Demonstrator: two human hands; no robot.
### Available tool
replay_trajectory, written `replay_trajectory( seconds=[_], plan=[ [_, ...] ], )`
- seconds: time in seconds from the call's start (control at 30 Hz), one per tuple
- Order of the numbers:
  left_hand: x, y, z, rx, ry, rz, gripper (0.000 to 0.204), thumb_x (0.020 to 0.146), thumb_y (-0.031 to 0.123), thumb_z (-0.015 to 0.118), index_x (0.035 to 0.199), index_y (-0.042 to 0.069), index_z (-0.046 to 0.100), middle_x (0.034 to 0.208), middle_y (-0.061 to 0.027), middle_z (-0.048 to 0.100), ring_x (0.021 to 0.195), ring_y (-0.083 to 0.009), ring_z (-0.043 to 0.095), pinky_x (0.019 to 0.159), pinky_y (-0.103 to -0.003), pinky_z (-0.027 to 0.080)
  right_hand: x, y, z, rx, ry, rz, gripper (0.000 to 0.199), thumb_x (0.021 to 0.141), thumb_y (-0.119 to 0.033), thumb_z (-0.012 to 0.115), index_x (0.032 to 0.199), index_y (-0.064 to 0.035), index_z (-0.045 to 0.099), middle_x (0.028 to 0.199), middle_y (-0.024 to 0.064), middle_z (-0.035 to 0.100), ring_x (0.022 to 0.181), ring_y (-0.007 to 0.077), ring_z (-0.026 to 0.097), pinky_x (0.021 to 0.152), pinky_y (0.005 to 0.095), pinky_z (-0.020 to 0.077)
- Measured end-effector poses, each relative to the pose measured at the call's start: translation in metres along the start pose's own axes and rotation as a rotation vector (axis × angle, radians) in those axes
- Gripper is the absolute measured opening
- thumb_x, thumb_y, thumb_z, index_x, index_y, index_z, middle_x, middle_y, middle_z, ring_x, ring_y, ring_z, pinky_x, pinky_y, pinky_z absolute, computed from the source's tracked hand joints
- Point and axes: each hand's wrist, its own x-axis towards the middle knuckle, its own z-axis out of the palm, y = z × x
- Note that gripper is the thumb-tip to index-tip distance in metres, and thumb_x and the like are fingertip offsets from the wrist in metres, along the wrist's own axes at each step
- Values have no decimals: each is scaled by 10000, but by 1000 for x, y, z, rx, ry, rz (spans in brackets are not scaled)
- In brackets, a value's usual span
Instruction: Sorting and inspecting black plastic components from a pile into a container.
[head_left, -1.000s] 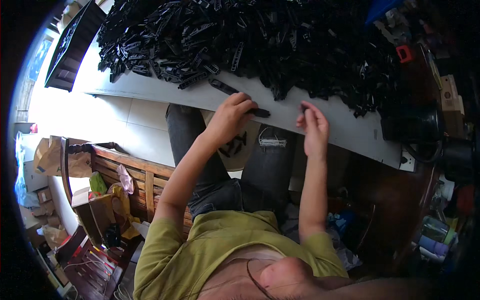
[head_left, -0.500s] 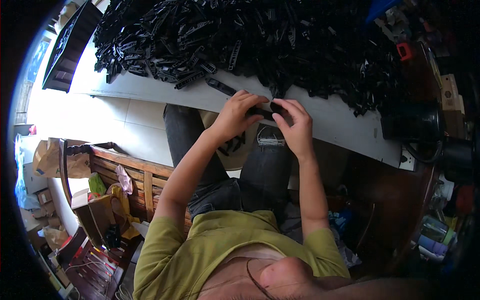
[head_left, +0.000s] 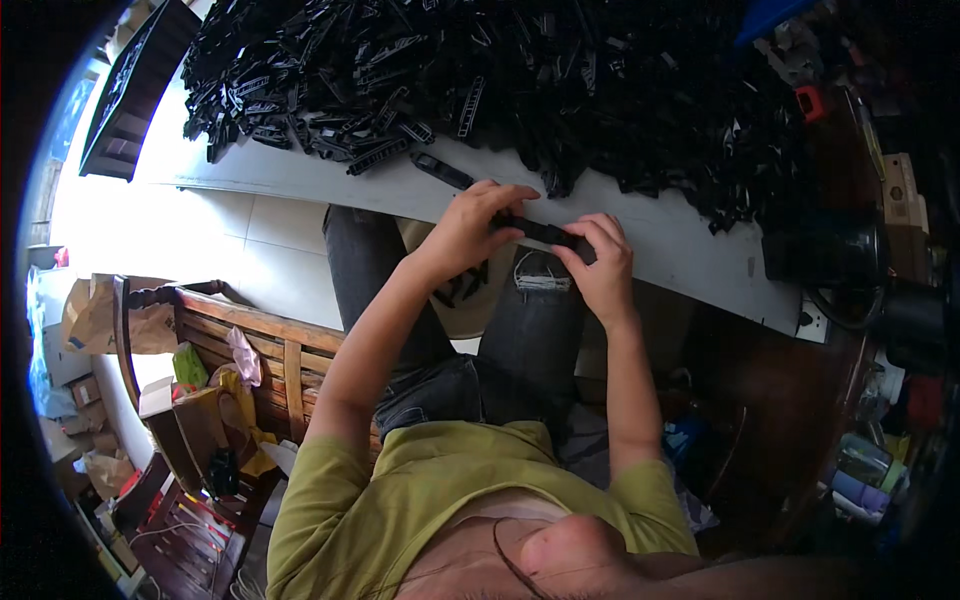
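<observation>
One black strip (head_left: 543, 231) bridges left hand (head_left: 468, 228) and right hand (head_left: 606, 264), pinched; tabletop edge (head_left: 690, 278) bare.

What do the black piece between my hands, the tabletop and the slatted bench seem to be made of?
Black piece: probably plastic, fairly matte, from its even dark colour; partly covered.
Tabletop: perhaps laminate or painted board, smooth, from its even pale surface; can't be sure.
Slatted bench: most likely varnished wood, given its streaky brown colour and slight sheen.

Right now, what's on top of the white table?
A big heap of black pieces, with one black piece by its edge near the left hand. The heap hides the table beneath.
</observation>
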Motion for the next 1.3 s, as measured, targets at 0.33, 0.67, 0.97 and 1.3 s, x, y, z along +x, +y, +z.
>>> replay_trajectory(
  seconds=[0.33,0.67,0.97,1.3],
  plan=[
    [1,-3,6,16,-27,80,462,666,-53,709,1103,76,632,975,-99,650,920,-265,617,774,-363,514,9,7,19,14,21,-87,287,597,-106,823,809,-33,643,897,71,619,907,267,556,807,394,418],
    [-39,3,-30,300,144,184,379,717,-22,684,1082,62,626,984,-106,605,952,-318,578,843,-390,483,11,69,-26,-222,354,107,201,835,-97,666,1033,-66,643,1115,93,549,1022,236,570,843,323,476],
    [-15,-7,-34,661,188,118,222,720,25,662,916,51,562,1036,-93,575,1006,-310,525,845,-393,463,18,65,-24,-305,244,-19,151,827,-36,635,975,-61,619,1101,70,574,1026,271,564,837,349,480],
    [5,7,14,324,12,207,292,731,68,695,1001,58,582,961,-90,598,928,-320,541,790,-412,471,17,25,-6,-436,305,138,278,799,-256,730,972,-95,584,837,48,559,717,238,591,637,362,482]
  ],
)
